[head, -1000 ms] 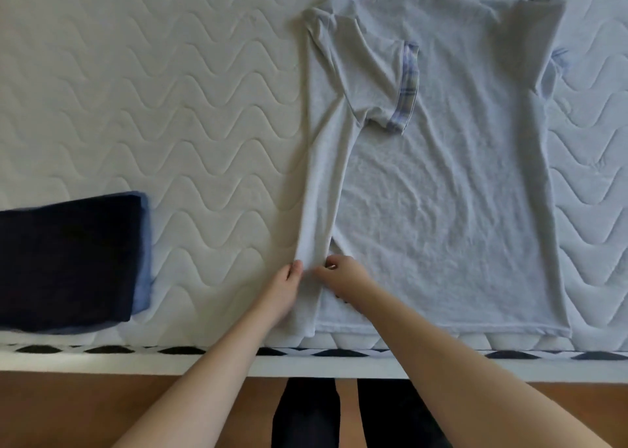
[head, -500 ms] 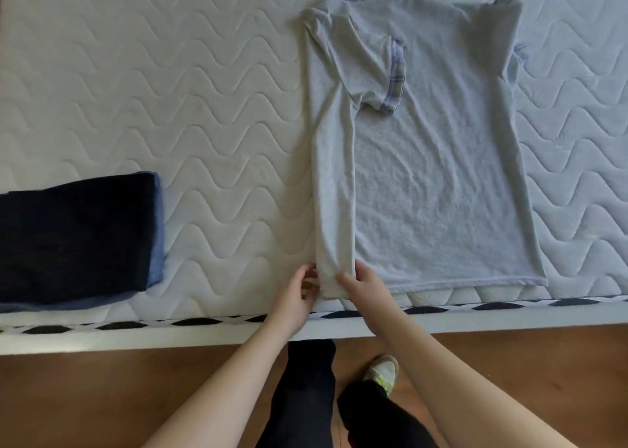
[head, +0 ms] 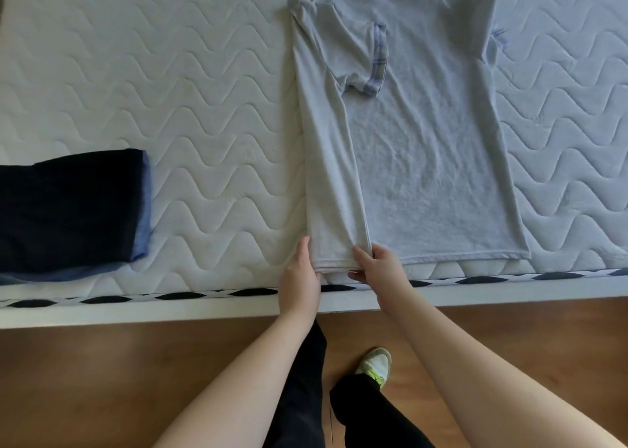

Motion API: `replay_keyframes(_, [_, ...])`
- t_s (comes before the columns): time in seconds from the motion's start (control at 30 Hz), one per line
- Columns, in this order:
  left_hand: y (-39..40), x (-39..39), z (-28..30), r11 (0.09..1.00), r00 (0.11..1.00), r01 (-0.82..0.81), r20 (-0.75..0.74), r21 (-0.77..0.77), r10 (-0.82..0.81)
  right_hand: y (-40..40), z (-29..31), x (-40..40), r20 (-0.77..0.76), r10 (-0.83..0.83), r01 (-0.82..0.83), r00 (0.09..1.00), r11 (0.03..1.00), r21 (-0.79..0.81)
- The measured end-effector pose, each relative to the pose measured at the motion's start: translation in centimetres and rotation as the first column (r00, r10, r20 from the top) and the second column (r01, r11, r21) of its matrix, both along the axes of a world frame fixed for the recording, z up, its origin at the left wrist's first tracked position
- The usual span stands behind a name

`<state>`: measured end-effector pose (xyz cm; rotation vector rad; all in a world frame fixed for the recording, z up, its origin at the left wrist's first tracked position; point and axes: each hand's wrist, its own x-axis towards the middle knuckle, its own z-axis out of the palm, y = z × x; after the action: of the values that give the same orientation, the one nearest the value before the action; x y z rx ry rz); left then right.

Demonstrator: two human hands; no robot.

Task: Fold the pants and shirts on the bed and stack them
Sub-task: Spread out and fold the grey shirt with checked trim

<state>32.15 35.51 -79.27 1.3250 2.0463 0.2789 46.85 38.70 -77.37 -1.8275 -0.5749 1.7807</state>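
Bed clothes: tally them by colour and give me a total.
Grey shirt, plaid-trimmed, one side folded in, both hands at its hem: 1
Dark navy folded garment, at the left: 1
Total: 2

Shirt (head: 424, 162) lies on mattress (head: 170, 74), folded pants (head: 68, 209), seemingly, well left.

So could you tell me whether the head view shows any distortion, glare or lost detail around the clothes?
In the head view, wide-angle bending curves the bed edge; soft light falls evenly on the grey shirt, without glare; the dark folded pants are nearly black, their folds unreadable; both hands look sharp.
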Motion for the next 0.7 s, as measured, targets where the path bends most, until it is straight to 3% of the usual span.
replay_keyframes(0.27, [-1.3, -0.1, -0.5, 0.994, 0.985, 0.081, -0.148, -0.074, -0.091, -0.2, -1.6, 0.5, 0.262, 0.271, -0.259, 0.926, 0.962, -0.080])
replay_keyframes(0.47, [-0.5, 0.2, -0.9, 0.969, 0.983, 0.086, -0.141, -0.233, -0.121, 0.1, -2.1, 1.4, 0.448, 0.589, -0.521, 0.673, 0.807, -0.277])
replay_keyframes(0.57, [0.2, -0.4, -0.6, 0.932, 0.974, 0.135, -0.129, -0.337, -0.187, 0.4, -1.8, 1.2, 0.660, 0.472, -0.448, 0.584, 0.866, -0.223])
replay_keyframes(0.63, [0.8, -1.2, -0.5, 0.918, 0.964, 0.158, -0.145, -0.363, -0.223, 0.8, -1.7, 0.9, 0.719, 0.313, -0.379, 0.621, 0.922, -0.075])
replay_keyframes(0.7, [1.6, -1.9, -0.4, 0.938, 0.978, 0.128, -0.116, -0.322, -0.173, 1.8, -1.8, 0.3, 0.648, 0.331, -0.398, 0.686, 0.916, -0.046])
